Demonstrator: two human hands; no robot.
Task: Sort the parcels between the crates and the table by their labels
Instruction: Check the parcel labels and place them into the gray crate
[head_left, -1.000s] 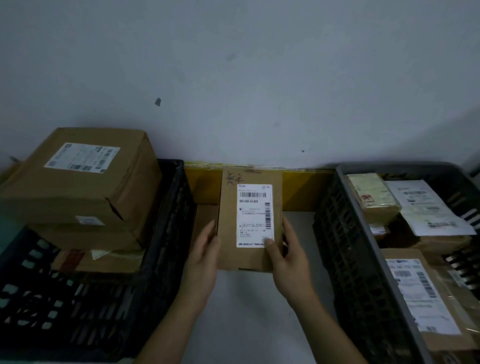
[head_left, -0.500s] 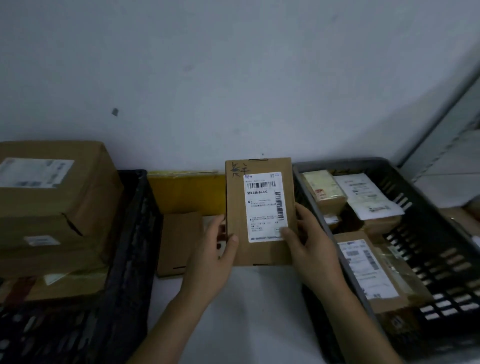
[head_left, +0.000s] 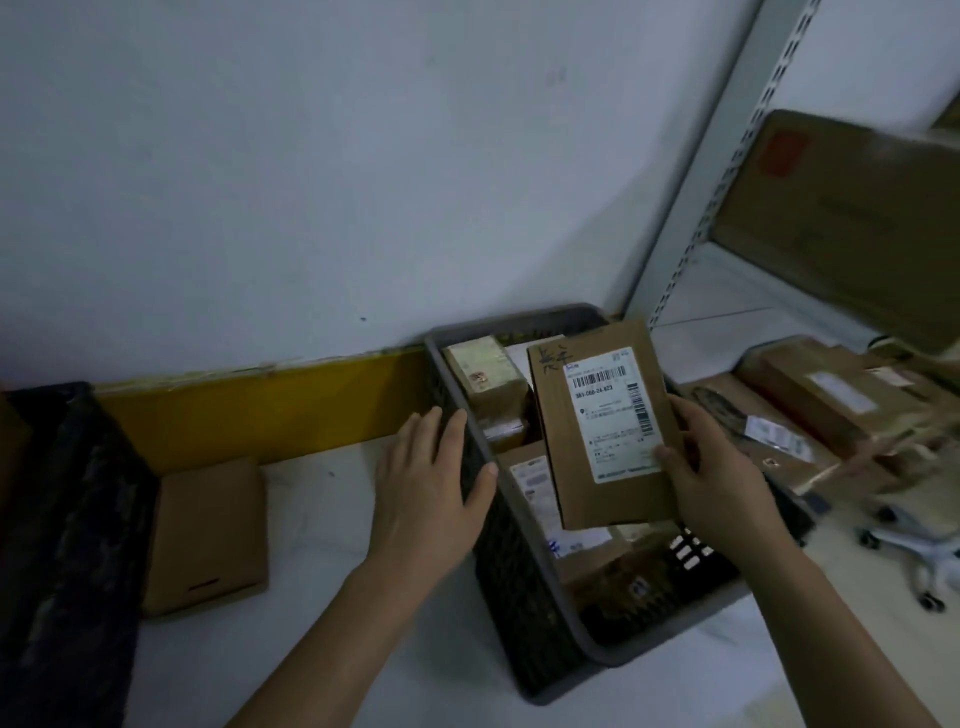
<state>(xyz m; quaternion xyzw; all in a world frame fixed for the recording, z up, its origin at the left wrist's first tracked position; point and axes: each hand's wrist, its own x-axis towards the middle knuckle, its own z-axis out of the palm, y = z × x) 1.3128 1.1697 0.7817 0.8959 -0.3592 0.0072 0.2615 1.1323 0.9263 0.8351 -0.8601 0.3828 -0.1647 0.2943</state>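
Fingers (head_left: 675, 460) of our right hand (head_left: 722, 488) curl round the right edge of a flat parcel (head_left: 602, 426), with the thumb pressed on the lower right corner of its white label (head_left: 613, 415). We hold the parcel tilted, label facing us, above the grey crate (head_left: 545, 670), clear of the parcels lying inside. Handwriting marks its upper left corner, and a barcode runs across the top of the label. Our left hand (head_left: 426, 483) holds nothing: its fingers lie straight and close together, palm down, by the crate's left rim, and we cannot tell whether they touch it. Inside the crate, a pale box (head_left: 483, 369) sits at the far end, and more labelled parcels lie beneath the one we hold. The crate stands on a white table (head_left: 322, 519), against a wall with a yellow strip (head_left: 260, 410) along its foot. A small plain box (head_left: 208, 530) lies flat on the table to the left, just beside a black crate (head_left: 62, 519) at the left edge of view. To the right of the grey crate, further parcels (head_left: 810, 415) are heaped on a lower surface beside a metal shelf upright (head_left: 701, 182), and a large carton (head_left: 852, 218) rests on the shelf above them. White chair casters (head_left: 914, 551) show at the far right.
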